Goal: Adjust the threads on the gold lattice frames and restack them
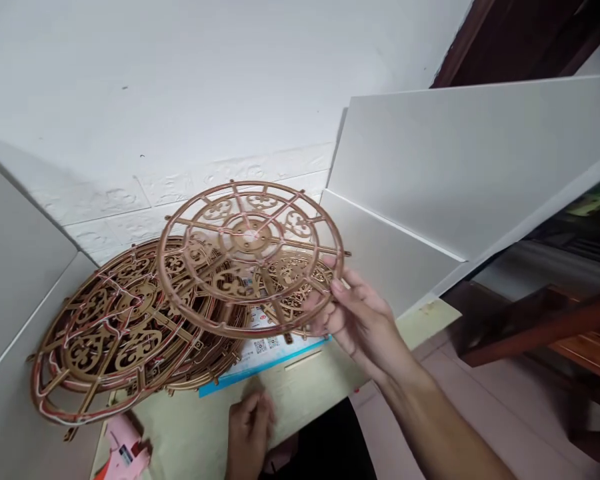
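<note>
Wooden filigree disc lifted clear of its stack

Golden-brown wooden filigree disc (245, 233) tilts in mid-air near the frame's centre, its lower edge overlapping a thicker, cord-bound wooden stack (125, 333) at eight o'clock. The right hand (360, 320), at four o'clock, grips the disc's rim between fingers and thumb. The left hand (249, 433), at six o'clock, sits low beside a pale wooden board (310, 373), fingers half-curled; whether it holds anything, I cannot tell. A printed sheet (265, 347) lies under the disc's edge, and a pink glue gun (125, 453) sits at seven o'clock. White panels (460, 167) hem the work at two o'clock, another (20, 267) at nine, leaving open room only toward the tiled floor (505, 400) at five.
</note>
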Tool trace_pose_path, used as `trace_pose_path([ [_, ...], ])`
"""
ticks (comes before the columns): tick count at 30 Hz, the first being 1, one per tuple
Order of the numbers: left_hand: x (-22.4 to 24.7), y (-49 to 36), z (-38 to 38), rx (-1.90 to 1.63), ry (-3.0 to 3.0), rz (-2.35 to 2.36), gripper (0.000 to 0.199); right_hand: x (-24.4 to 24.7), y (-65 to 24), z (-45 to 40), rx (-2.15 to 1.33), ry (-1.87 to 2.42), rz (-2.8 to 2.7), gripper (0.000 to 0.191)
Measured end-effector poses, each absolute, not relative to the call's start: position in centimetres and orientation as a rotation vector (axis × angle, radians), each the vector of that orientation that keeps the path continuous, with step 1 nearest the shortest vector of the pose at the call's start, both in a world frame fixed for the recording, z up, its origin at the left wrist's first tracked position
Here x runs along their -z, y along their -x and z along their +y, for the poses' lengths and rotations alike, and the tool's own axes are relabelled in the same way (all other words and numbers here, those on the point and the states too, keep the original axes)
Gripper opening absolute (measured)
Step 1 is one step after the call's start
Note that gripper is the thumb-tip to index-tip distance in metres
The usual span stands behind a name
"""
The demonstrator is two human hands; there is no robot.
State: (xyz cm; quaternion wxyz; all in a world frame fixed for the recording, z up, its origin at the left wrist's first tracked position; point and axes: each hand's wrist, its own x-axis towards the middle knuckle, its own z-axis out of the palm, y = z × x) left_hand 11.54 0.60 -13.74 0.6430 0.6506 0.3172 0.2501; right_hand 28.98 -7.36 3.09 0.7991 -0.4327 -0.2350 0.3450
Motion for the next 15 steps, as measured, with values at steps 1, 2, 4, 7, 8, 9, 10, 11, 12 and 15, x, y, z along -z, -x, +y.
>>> trace_pose_path([
  [1, 14.0, -11.7, 0.6, -0.549, -1.511, 0.708, 0.050, -3.5, -28.2, -6.4, -0.768, 0.891, -0.520, 0.054],
  [2, 14.1, -11.8, 0.7, -0.531, -1.540, 0.689, 0.049, -3.9, -27.4, -5.5, -0.812, 0.859, -0.543, 0.053],
  [4, 14.0, -11.8, 1.0, -0.499, -1.590, 0.659, 0.047, -4.3, -25.8, -3.9, -0.888, 0.772, -0.587, 0.049],
  [7, 13.6, -11.7, 1.4, -0.468, -1.634, 0.638, 0.047, -4.3, -23.7, -2.1, -1.018, 0.684, -0.625, 0.044],
  [8, 13.4, -11.7, 1.4, -0.467, -1.643, 0.638, 0.049, -4.3, -23.2, -1.7, -1.036, 0.668, -0.636, 0.044],
  [9, 13.3, -11.7, 1.4, -0.470, -1.652, 0.640, 0.051, -4.2, -22.6, -1.4, -1.040, 0.657, -0.648, 0.045],
  [10, 13.3, -11.6, 1.4, -0.475, -1.659, 0.642, 0.052, -4.2, -22.1, -1.1, -1.042, 0.652, -0.663, 0.047],
  [11, 13.3, -11.6, 1.4, -0.482, -1.665, 0.644, 0.054, -4.2, -21.7, -0.9, -1.046, 0.647, -0.682, 0.048],
  [12, 13.2, -11.6, 1.3, -0.486, -1.671, 0.643, 0.055, -4.2, -21.4, -0.6, -1.053, 0.643, -0.699, 0.049],
  [15, 13.3, -11.5, 1.2, -0.482, -1.681, 0.639, 0.054, -4.3, -21.1, 0.6, -1.090, 0.642, -0.719, 0.046],
])
